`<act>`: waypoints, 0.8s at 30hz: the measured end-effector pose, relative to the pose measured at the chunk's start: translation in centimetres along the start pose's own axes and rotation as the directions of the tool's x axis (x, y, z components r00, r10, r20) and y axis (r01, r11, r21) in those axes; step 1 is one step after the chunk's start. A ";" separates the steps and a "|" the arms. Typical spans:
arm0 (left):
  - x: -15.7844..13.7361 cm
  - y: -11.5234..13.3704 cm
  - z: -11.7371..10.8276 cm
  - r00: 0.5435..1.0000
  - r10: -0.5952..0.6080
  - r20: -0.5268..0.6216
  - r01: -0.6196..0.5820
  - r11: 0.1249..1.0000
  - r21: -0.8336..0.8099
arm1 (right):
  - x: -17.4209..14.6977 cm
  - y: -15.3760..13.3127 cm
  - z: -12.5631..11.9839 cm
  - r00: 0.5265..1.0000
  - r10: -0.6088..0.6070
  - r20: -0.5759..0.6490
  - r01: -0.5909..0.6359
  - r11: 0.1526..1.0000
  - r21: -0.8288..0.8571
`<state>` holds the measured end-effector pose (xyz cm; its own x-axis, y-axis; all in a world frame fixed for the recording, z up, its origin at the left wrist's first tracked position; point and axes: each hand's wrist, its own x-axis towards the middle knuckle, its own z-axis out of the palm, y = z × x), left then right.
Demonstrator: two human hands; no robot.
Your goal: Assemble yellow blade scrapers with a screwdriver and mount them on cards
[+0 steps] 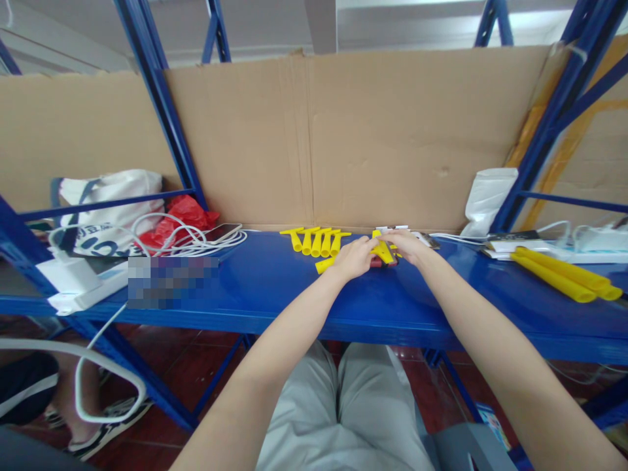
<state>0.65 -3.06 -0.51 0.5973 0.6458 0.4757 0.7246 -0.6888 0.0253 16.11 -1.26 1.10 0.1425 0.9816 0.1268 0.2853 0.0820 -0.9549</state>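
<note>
Both hands are close together over the blue shelf. My left hand [354,258], fingers bent, closes on the left side of a yellow plastic piece [383,252]. From the other side, my right hand [406,244] has its fingers closed at the same piece, with the fingertips partly hidden. A yellow tube end [324,265] sticks out beneath my left hand. Under the held piece lies a dark red object [388,262], mostly covered. Behind and left of my hands stand several yellow T-shaped pieces [316,242] in a row, with hollow ends towards me.
Long yellow tubes [559,275] lie on the right of the blue shelf [275,294]. Left are white cables [216,241], a power strip [93,288], a red plastic bag [184,219] and a white cloth bag [115,209]. Cardboard [383,137] closes the back. Another person's leg shows lower left.
</note>
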 end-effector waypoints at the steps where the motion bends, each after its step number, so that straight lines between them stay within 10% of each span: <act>1: 0.0 0.0 0.0 1.000 -0.003 -0.006 0.003 1.000 -0.007 | 0.0 0.0 0.0 1.000 -0.002 -0.006 0.002 1.000 0.001; 24: 0.2 -0.2 0.5 0.992 -0.119 0.040 0.116 0.991 0.066 | 1.8 0.8 -1.6 0.999 0.032 -0.042 -0.028 0.995 0.098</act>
<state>0.80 -2.58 -0.88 0.5205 0.7356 0.4337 0.8100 -0.5860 0.0219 18.15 0.32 0.96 0.1914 0.9756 0.1072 0.1869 0.0710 -0.9798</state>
